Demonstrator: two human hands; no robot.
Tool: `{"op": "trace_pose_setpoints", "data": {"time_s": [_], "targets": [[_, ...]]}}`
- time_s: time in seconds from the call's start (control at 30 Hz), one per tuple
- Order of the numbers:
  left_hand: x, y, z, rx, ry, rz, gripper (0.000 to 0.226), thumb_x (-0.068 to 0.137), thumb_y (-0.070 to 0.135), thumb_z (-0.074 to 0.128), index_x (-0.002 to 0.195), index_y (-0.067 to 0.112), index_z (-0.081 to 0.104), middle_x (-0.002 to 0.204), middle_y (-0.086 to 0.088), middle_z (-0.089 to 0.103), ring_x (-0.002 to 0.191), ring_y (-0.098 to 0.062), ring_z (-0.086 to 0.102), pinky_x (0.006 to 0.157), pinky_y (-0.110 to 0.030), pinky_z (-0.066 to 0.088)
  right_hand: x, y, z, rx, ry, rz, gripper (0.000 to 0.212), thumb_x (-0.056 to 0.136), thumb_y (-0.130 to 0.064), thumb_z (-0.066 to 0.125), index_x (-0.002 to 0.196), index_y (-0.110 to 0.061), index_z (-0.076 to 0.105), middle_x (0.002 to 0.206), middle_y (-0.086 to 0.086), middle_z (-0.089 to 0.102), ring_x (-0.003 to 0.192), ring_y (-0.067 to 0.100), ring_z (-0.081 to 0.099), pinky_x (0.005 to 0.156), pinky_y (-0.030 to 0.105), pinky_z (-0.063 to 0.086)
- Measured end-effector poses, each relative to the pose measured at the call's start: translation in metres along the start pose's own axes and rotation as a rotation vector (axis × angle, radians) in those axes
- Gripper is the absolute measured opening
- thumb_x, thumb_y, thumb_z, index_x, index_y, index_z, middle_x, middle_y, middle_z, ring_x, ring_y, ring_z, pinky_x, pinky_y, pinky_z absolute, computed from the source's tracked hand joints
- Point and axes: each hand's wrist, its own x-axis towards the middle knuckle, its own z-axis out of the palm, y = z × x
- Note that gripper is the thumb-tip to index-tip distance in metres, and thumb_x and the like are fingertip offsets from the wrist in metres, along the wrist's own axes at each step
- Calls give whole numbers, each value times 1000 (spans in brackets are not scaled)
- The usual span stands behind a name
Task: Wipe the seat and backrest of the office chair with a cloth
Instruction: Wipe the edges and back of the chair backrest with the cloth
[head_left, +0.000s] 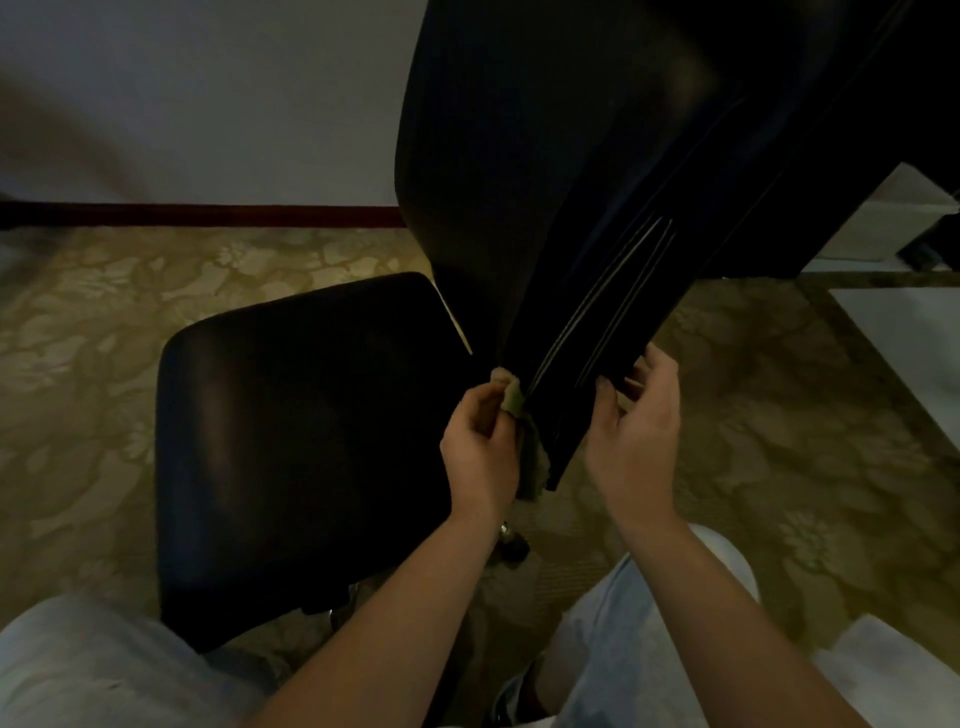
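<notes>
The left hand (483, 441), fingers curled, pinches the cloth (511, 397) against the backrest (571, 182) edge (presumably wiping it) while the right hand (636, 431) clasps the same edge to steady it.

The left hand (480, 441) and right hand (634, 436) are bare, as are both forearms (395, 613) to the frame edge. The trousers (623, 649) are pale, faded blue denim, visible at both knees.

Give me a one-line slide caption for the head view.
Left hand grips a cloth against the backrest lower edge; right hand holds that edge, seat alongside.
</notes>
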Motion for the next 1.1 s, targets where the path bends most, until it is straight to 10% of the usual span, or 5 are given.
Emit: {"op": "trace_pose_setpoints", "data": {"time_s": [0.43,0.83,1.1], "targets": [[8,13,-5,104,-26,155,25,95,-2,63,115,12,69,113,-2,68,101,-4,67,92,-26,57,-2,0,1,-13,21,-15,36,99,-11,54,134,-14,44,125,2,52,113,9,56,90,30,55],[16,-29,14,132,-55,-233,21,101,3,54,111,21,56,98,6,65,96,-16,68,62,-14,52,-2,0,-2,11,2,-5,38,99,-10,54,136,-10,44,127,2,51,114,5,54,89,17,51],[9,-14,-8,42,-68,2,18,103,5,56,102,23,59,94,1,68,79,-1,67,71,-21,57,-4,2,-1,-4,1,-11,37,100,-12,54,135,-11,44,128,3,50,114,8,55,88,25,54]]}}
